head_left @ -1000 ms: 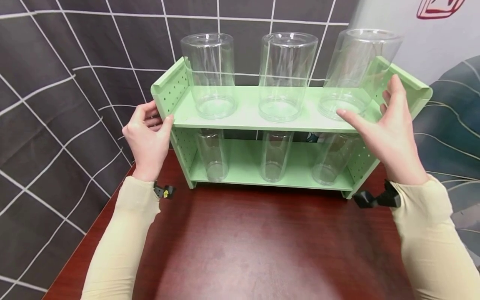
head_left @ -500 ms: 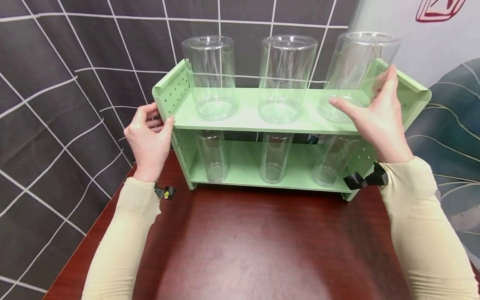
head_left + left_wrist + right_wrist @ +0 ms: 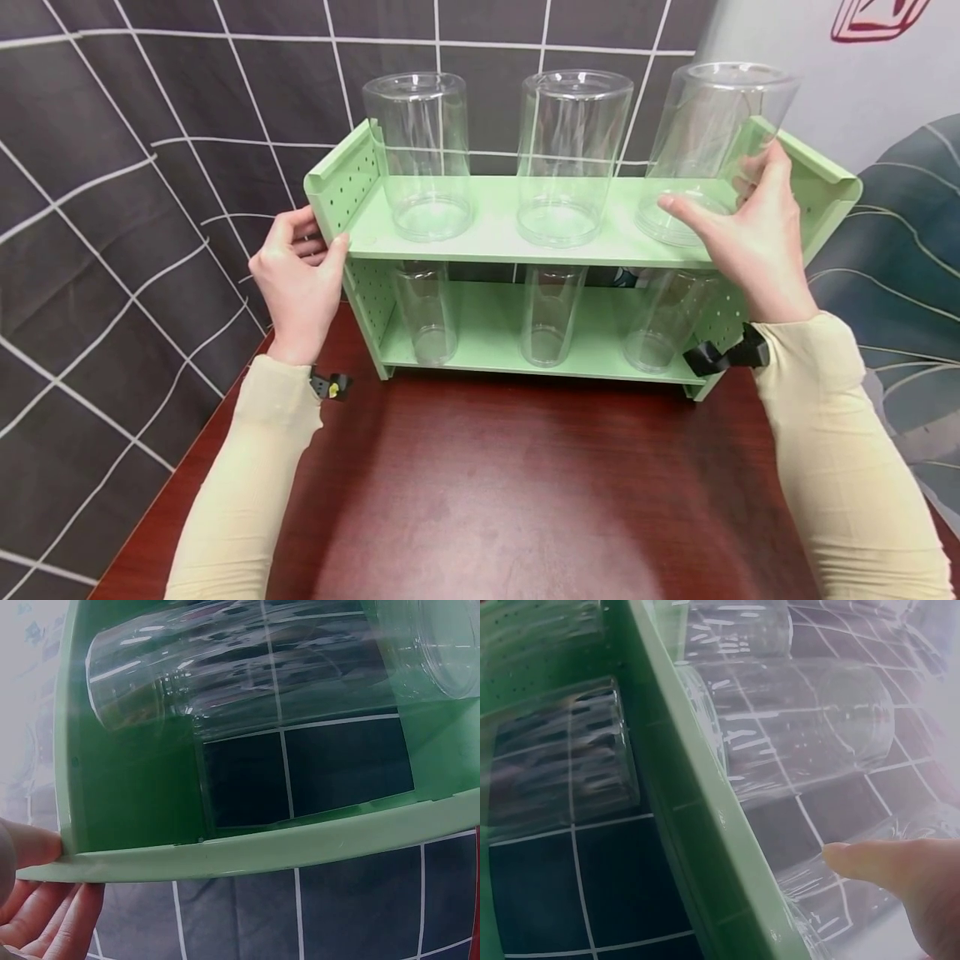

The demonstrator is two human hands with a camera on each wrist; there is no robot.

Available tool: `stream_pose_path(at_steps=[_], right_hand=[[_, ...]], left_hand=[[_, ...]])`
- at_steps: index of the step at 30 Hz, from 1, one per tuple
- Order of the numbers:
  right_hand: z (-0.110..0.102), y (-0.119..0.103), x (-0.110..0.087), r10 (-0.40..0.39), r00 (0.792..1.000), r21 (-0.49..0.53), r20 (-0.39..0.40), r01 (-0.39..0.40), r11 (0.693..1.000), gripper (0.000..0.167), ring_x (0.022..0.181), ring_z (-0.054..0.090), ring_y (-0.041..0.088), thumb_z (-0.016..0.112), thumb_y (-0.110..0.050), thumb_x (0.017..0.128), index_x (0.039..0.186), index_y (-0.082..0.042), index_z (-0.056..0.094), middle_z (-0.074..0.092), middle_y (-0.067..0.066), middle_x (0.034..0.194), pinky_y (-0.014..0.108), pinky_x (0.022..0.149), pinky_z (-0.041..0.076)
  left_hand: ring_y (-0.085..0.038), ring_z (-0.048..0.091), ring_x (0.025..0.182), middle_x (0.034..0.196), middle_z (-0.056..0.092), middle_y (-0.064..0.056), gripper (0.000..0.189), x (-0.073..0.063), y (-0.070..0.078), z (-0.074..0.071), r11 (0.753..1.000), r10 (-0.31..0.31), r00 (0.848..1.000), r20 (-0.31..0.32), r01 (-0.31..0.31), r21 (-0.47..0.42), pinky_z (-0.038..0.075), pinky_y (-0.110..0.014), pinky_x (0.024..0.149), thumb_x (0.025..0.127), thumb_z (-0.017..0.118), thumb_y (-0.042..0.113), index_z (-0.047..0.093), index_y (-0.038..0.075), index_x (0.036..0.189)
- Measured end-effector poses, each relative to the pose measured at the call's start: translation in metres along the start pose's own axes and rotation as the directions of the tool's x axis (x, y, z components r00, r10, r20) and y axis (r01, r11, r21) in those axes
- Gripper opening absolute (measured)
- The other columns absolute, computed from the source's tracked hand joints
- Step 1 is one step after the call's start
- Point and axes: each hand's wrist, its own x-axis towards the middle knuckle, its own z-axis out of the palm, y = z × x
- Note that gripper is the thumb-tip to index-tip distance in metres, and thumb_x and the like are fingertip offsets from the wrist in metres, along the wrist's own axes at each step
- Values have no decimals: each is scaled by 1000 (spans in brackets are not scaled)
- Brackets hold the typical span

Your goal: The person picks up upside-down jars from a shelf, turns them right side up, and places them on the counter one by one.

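A green two-tier shelf stands on the table. My left hand pinches its left side panel, thumb at the front and fingers behind; the left wrist view also shows the thumb and fingers on either side of the green edge. On the upper tier stand three wide clear cylindrical containers: a left one, a middle one and a right one. My right hand grips the right container low down, thumb across the front, other fingers around its right side.
Three narrower clear cylinders stand on the lower tier, the middle one among them. A dark red tabletop lies in front. Behind and to the left hangs dark cloth with a white grid. At right is a blue-green patterned surface.
My right hand has moved left and inward onto the right container, and its fingers have bent round it. The left hand stays on the shelf's side panel.
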Motion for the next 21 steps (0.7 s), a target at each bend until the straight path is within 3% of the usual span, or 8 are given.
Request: stream_pose_path(at_steps=[7,21], right_hand=[[1,0,-2,7,1000,74,-14,-6,997,102,147,29,15,83,-47,82,159,-25,18,28,2,160,29,119,25],[2,-7,-27,-71,992,175,-107,89,981,91,143,33,15,83,-30,85,153,-18,24,35,2,153,19,116,24]], left_hand=[[-11,69,76,101,75,-9,32,1,0,1,1000,1,1000,1,-1,6,58,-17,71,84,82,5,72,1,114],[-12,70,78,101,75,-8,31,1,1,1,1000,1,1000,3,-1,16,58,-18,72,84,81,5,73,2,114]])
